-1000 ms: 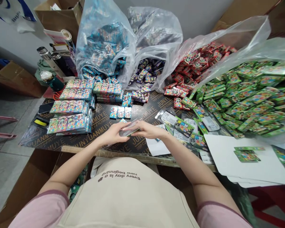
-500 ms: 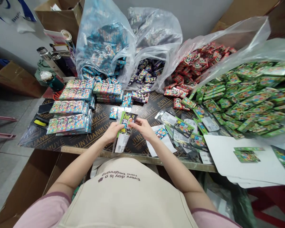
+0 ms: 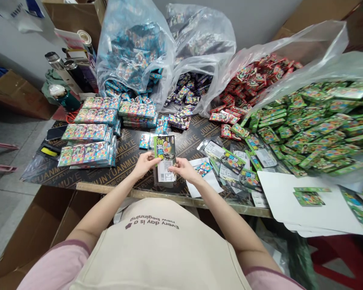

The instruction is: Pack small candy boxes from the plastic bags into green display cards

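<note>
Between my hands is a clear plastic packaging bag (image 3: 165, 155) with a green and black printed header and a white barcode label. My left hand (image 3: 147, 164) pinches its left edge, thumb on the front. On the right edge, my right hand (image 3: 183, 169) grips the same bag beside the label. Just beyond it lie small blue packets (image 3: 144, 141), partly hidden by the bag. A white paper sheet (image 3: 196, 187) with a blue packet (image 3: 203, 168) on it lies to the right of my right hand.
Filled packs stand in stacks (image 3: 84, 155) at the left. Across the back, plastic bags hold blue (image 3: 133, 60), purple (image 3: 189, 88), red (image 3: 257, 76) and green packets (image 3: 314, 125). More printed bags (image 3: 230, 161) and white cards (image 3: 278, 201) lie at right, near the table edge (image 3: 199, 201).
The bag has turned from slanted to nearly upright, its front now facing me more squarely. My right hand has slid down to the bag's lower right edge.
</note>
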### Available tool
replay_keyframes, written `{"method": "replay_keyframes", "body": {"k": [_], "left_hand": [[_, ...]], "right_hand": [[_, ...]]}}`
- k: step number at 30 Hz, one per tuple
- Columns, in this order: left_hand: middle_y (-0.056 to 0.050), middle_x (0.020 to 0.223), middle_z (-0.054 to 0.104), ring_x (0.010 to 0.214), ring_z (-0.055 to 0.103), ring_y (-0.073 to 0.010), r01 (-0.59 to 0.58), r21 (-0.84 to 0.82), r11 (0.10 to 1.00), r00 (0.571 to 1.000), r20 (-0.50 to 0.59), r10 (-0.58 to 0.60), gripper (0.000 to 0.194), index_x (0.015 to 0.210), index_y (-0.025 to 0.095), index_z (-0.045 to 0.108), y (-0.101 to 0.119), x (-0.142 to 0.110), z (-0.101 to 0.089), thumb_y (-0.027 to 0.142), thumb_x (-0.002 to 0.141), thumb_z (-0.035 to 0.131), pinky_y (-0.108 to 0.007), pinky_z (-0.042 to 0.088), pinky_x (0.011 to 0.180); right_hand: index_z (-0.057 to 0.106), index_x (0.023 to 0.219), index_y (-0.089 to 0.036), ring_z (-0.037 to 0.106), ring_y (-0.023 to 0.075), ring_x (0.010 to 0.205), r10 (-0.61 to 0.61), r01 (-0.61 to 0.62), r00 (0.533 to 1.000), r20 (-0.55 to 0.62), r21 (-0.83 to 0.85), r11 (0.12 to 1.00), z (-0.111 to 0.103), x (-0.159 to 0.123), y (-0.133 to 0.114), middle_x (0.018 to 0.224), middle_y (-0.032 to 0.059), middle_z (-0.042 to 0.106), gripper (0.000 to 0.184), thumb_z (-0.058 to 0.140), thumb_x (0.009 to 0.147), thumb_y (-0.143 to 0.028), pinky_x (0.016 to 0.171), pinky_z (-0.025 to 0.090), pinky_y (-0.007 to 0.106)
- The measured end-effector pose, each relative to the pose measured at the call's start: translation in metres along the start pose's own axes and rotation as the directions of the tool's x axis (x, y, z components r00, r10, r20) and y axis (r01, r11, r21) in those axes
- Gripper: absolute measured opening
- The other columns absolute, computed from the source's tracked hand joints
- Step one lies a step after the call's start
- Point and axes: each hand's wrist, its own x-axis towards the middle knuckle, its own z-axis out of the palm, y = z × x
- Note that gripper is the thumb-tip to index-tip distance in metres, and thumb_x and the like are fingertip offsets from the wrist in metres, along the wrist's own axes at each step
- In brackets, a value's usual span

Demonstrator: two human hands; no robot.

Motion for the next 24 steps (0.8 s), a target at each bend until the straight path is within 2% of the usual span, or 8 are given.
{"method": "replay_keyframes", "body": {"k": [5,9,11,13,16,19,22,24], "left_hand": [[-0.005,0.086,0.072,0.070,0.063,-0.0134,0.090,0.006,0.996,0.961,0.261,-0.089,0.045,0.100,0.012,0.066,-0.006,-0.007,0.004,0.036,0.064,0.079,-0.021,0.046,0.061],[-0.007,0.103,0.071,0.093,0.065,-0.0189,-0.067,-0.146,0.987,0.994,0.079,0.080,0.048,0.108,0.015,0.064,0.002,-0.008,0.017,0.033,0.066,0.078,-0.030,0.048,0.087],[-0.007,0.101,0.072,0.093,0.065,-0.0195,-0.072,-0.169,0.983,0.993,0.080,0.086,0.044,0.104,0.014,0.066,0.007,-0.010,0.023,0.033,0.066,0.078,-0.032,0.048,0.089],[-0.006,0.099,0.073,0.092,0.066,-0.0194,-0.036,-0.177,0.984,0.993,0.106,0.055,0.042,0.100,0.014,0.069,0.012,-0.013,0.029,0.032,0.064,0.080,-0.031,0.048,0.089],[-0.006,0.090,0.074,0.084,0.066,-0.0190,0.069,-0.274,0.959,0.998,0.009,-0.069,0.039,0.092,0.014,0.072,0.017,-0.014,0.034,0.043,0.067,0.075,-0.030,0.050,0.081],[-0.006,0.077,0.073,0.072,0.065,-0.0180,0.212,-0.380,0.900,0.968,-0.046,-0.247,0.036,0.076,0.013,0.072,0.023,-0.008,0.033,0.047,0.065,0.073,-0.029,0.050,0.070],[-0.007,0.081,0.074,0.071,0.065,-0.0172,0.268,-0.304,0.914,0.960,0.010,-0.279,0.029,0.076,0.013,0.073,0.031,-0.003,0.030,0.031,0.055,0.081,-0.028,0.049,0.068],[-0.007,0.085,0.074,0.077,0.067,-0.0189,0.155,-0.187,0.970,0.987,-0.007,-0.159,0.030,0.083,0.015,0.075,0.037,-0.005,0.030,0.029,0.057,0.081,-0.031,0.050,0.073]], "right_hand": [[0.064,0.099,-0.018,0.067,0.0197,0.088,-0.175,0.176,0.959,-0.222,-0.019,0.984,-0.001,0.001,0.001,0.097,0.0050,0.072,0.045,0.076,0.065,-0.044,0.086,0.052,0.036],[0.063,0.105,-0.020,0.064,0.0223,0.102,-0.223,0.219,0.933,-0.284,-0.045,0.975,0.010,-0.003,-0.007,0.109,0.0065,0.070,0.050,0.069,0.071,-0.056,0.093,0.050,0.037],[0.062,0.110,-0.021,0.063,0.0230,0.107,-0.199,0.233,0.904,-0.377,0.047,0.971,0.017,-0.006,-0.014,0.112,0.0073,0.069,0.055,0.053,0.079,-0.065,0.092,0.051,0.038],[0.066,0.104,-0.020,0.064,0.0241,0.106,-0.150,0.240,0.879,-0.453,0.148,0.959,0.023,-0.007,-0.022,0.107,0.0084,0.071,0.055,0.045,0.084,-0.066,0.091,0.052,0.039],[0.070,0.089,-0.019,0.067,0.0247,0.099,-0.111,0.237,0.876,-0.470,0.219,0.947,0.029,-0.007,-0.031,0.097,0.0076,0.074,0.037,0.060,0.077,-0.053,0.091,0.051,0.039],[0.068,0.088,-0.021,0.070,0.0232,0.088,-0.076,0.203,0.904,-0.422,0.266,0.942,0.026,-0.004,-0.033,0.093,0.0051,0.075,0.030,0.072,0.068,-0.043,0.083,0.054,0.039],[0.067,0.080,-0.022,0.070,0.0216,0.078,-0.132,0.213,0.899,-0.418,0.154,0.965,0.014,-0.002,-0.028,0.083,0.0039,0.074,0.027,0.076,0.064,-0.042,0.075,0.055,0.036],[0.069,0.076,-0.022,0.070,0.0218,0.078,-0.247,0.263,0.850,-0.466,-0.032,0.964,0.006,-0.004,-0.023,0.079,0.0041,0.074,0.022,0.076,0.066,-0.041,0.077,0.054,0.037]]}}
